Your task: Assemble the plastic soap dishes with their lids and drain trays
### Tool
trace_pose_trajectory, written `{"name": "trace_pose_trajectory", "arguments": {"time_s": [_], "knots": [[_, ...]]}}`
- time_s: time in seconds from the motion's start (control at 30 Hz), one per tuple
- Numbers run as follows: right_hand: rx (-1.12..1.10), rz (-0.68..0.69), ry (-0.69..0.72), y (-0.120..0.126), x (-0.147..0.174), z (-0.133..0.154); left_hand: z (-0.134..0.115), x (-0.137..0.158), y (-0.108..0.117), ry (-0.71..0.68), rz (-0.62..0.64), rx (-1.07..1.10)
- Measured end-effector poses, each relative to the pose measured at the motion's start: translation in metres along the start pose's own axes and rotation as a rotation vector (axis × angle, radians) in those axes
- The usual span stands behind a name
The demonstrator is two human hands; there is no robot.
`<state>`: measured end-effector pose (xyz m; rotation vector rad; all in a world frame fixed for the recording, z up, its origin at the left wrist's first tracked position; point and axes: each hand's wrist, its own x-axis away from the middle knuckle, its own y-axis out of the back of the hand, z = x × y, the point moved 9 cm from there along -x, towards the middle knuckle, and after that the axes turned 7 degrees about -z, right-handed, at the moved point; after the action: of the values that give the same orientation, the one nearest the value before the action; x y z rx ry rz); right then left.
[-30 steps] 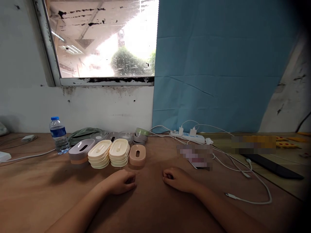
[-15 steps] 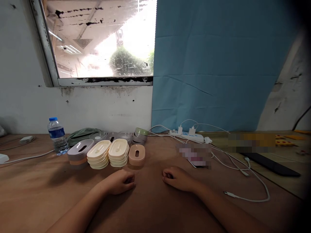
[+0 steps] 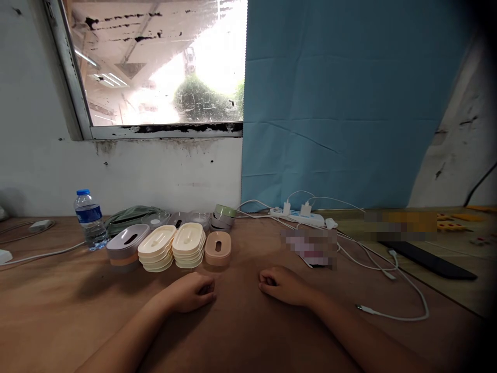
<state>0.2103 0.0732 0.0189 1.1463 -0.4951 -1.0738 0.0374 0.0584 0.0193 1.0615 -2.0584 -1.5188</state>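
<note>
Curled into a loose fist, my left hand (image 3: 194, 292) rests on the brown tabletop (image 3: 236, 331). Just beyond it stand two stacks of cream plastic lids, a left stack (image 3: 157, 248) and a right stack (image 3: 189, 246). Beside them is a tan oval container (image 3: 218, 248) with a slot in its top. My right hand (image 3: 283, 286) also lies closed on the table, apart from the left. Nothing shows in either hand. Nearest to the right hand is a blurred-out flat thing, perhaps a phone (image 3: 310, 248).
Left of the lids sit a grey slotted container (image 3: 128, 241) and a water bottle (image 3: 89, 220). Several bowls (image 3: 223, 217) stand behind. A power strip (image 3: 303, 216) and white cables (image 3: 392, 316) lie at the right, near a black flat object (image 3: 427, 260).
The view has shifted very slightly. Both hands and the things on the table stay where they were.
</note>
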Motion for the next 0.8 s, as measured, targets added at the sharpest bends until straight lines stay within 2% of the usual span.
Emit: {"name": "trace_pose_trajectory", "arguments": {"time_s": [0.37,0.43,0.57,0.63,0.73,0.8], "knots": [[0.011,0.002,-0.012,0.001,0.0,-0.001,-0.007,0.002,0.003,-0.037,-0.03,-0.061],[0.009,0.003,-0.014,0.001,0.0,-0.001,-0.011,0.0,0.007,-0.067,-0.112,-0.085],[0.005,-0.004,-0.017,0.0,-0.003,-0.002,-0.018,-0.009,0.022,-0.118,-0.41,-0.073],[0.007,-0.014,-0.019,0.0,-0.004,-0.003,-0.015,-0.017,0.024,-0.112,-0.515,-0.091],[0.012,-0.029,-0.023,0.001,-0.005,-0.002,-0.007,-0.029,0.023,-0.071,-0.613,-0.147],[0.013,-0.034,-0.024,0.001,-0.005,-0.002,0.0,-0.037,0.022,-0.036,-0.627,-0.155]]}}
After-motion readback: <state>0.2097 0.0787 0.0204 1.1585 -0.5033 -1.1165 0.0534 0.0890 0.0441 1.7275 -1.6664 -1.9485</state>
